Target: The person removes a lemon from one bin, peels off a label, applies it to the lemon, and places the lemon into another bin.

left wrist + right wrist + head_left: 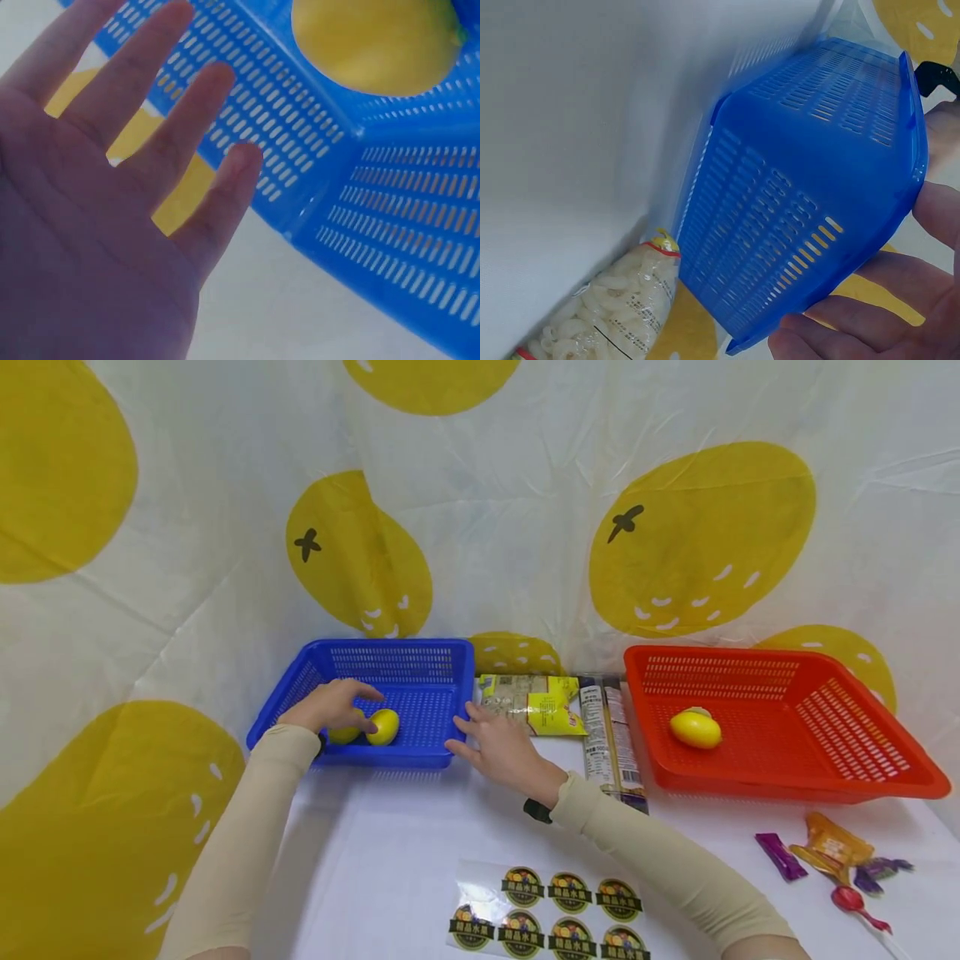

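A blue basket [427, 752] stands at the left of the table with two yellow lemons in it. My left hand [330, 703] is above the basket's left part, fingers extended; its thumb is close to the right lemon [384, 727]. The other lemon [343, 732] lies partly hidden under that hand. In the left wrist view the palm and straight fingers [165, 142] hold nothing, and one lemon [375, 41] shows inside the basket. At the basket's right rim is my right hand [506, 745], its fingers spread; in the right wrist view fingertips meet the rim [919, 165].
A red basket [750, 785] holding a lemon [696, 729] stands at the right. Between the baskets lie a yellow snack bag [551, 710] and a long packet [600, 743]. Round stickers [521, 931] lie in front. Wrapped candies [831, 845] and a red lollipop [849, 899] lie at right.
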{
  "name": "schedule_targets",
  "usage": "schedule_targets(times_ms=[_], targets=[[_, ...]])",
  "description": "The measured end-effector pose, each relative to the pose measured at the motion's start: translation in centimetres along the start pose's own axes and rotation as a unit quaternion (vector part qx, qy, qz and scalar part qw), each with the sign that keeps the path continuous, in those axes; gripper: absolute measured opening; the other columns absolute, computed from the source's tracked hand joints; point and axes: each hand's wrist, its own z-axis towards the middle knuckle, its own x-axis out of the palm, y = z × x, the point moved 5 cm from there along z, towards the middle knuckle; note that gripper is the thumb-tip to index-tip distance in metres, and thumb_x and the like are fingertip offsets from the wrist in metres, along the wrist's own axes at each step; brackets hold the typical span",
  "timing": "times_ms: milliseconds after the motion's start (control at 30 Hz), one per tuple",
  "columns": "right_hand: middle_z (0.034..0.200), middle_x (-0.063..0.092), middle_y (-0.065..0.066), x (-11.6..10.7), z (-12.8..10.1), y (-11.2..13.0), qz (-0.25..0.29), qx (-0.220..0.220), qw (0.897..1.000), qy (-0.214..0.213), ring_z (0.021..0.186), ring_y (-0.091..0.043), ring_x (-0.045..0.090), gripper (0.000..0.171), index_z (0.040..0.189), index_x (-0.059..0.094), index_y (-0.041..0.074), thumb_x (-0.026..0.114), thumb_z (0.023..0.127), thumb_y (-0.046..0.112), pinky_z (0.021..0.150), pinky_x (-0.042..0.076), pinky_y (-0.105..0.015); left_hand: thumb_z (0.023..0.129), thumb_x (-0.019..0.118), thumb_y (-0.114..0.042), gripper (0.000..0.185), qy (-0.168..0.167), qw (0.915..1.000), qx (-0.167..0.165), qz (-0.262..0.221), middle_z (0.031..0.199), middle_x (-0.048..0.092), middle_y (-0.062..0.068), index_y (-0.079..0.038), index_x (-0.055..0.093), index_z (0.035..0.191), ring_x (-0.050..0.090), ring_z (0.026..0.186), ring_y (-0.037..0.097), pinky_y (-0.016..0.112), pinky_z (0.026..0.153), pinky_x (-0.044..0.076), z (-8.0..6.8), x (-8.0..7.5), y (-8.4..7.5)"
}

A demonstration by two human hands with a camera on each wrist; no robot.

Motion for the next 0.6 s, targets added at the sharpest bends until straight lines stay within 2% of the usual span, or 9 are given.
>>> schedule_targets(times_ms=[33,67,200,267,300,500,600], targets=[[0.152,0.052,-0.019,0.0,0.0,0.0,0.000,0.000,1.000,-0.001,0.139,-0.034,0.054,0.057,0.141,0.062,0.011,0.056,0.102,0.053,0.096,0.058,-0.052,0.089,0.080,-0.033,0.055,0.006,1.0000,-0.003,-0.003,0.150,0.057,0.014,-0.020,0.064,0.140,0.041,0.146,0.045,0.069,0.116,0.033,0.2,0.0,0.0],[0.153,0.051,-0.019,0.0,0.0,0.0,0.002,0.000,1.000,0.000,0.139,-0.034,0.055,0.057,0.141,0.061,0.011,0.056,0.102,0.053,0.093,0.059,-0.049,0.089,0.081,-0.031,0.056,0.012,0.9999,-0.008,-0.008,0.151,0.056,0.014,-0.020,0.063,0.141,0.039,0.147,0.044,0.069,0.116,0.032,0.4,0.1,-0.1],[0.152,0.051,-0.020,0.0,0.0,0.1,0.007,-0.002,1.000,0.000,0.138,-0.035,0.055,0.057,0.141,0.061,0.010,0.056,0.102,0.052,0.068,0.061,-0.037,0.087,0.083,-0.027,0.060,0.032,0.9993,-0.013,-0.012,0.153,0.054,0.013,-0.020,0.062,0.142,0.035,0.149,0.044,0.069,0.118,0.029,1.2,0.2,-0.2],[0.152,0.051,-0.020,-0.1,0.0,0.1,0.008,-0.002,1.000,-0.001,0.138,-0.035,0.055,0.057,0.141,0.062,0.010,0.056,0.102,0.051,0.065,0.059,-0.036,0.085,0.084,-0.025,0.062,0.042,0.9990,-0.013,-0.014,0.153,0.054,0.013,-0.019,0.061,0.143,0.034,0.150,0.044,0.068,0.119,0.028,1.6,0.2,-0.3],[0.152,0.051,-0.020,-0.1,0.0,0.1,0.007,-0.002,1.000,-0.002,0.138,-0.035,0.055,0.057,0.141,0.062,0.010,0.056,0.102,0.052,0.069,0.060,-0.038,0.085,0.084,-0.024,0.063,0.046,0.9988,-0.012,-0.015,0.153,0.054,0.013,-0.018,0.061,0.144,0.035,0.150,0.043,0.067,0.120,0.029,1.8,0.3,-0.3],[0.152,0.051,-0.021,-0.1,-0.1,0.0,0.008,-0.001,1.000,0.003,0.137,-0.037,0.056,0.057,0.140,0.062,0.010,0.057,0.102,0.051,0.061,0.059,-0.038,0.081,0.087,-0.023,0.069,0.071,0.9972,-0.010,-0.021,0.152,0.056,0.013,-0.016,0.060,0.144,0.038,0.149,0.042,0.064,0.120,0.031,2.3,0.4,-0.4],[0.152,0.052,-0.020,-0.1,-0.1,0.2,0.008,-0.002,1.000,0.002,0.137,-0.036,0.056,0.057,0.140,0.062,0.010,0.057,0.102,0.052,0.079,0.063,-0.043,0.079,0.089,-0.022,0.070,0.081,0.9964,-0.014,-0.020,0.151,0.057,0.013,-0.015,0.061,0.143,0.040,0.148,0.042,0.062,0.120,0.033,2.6,0.6,-0.3]])
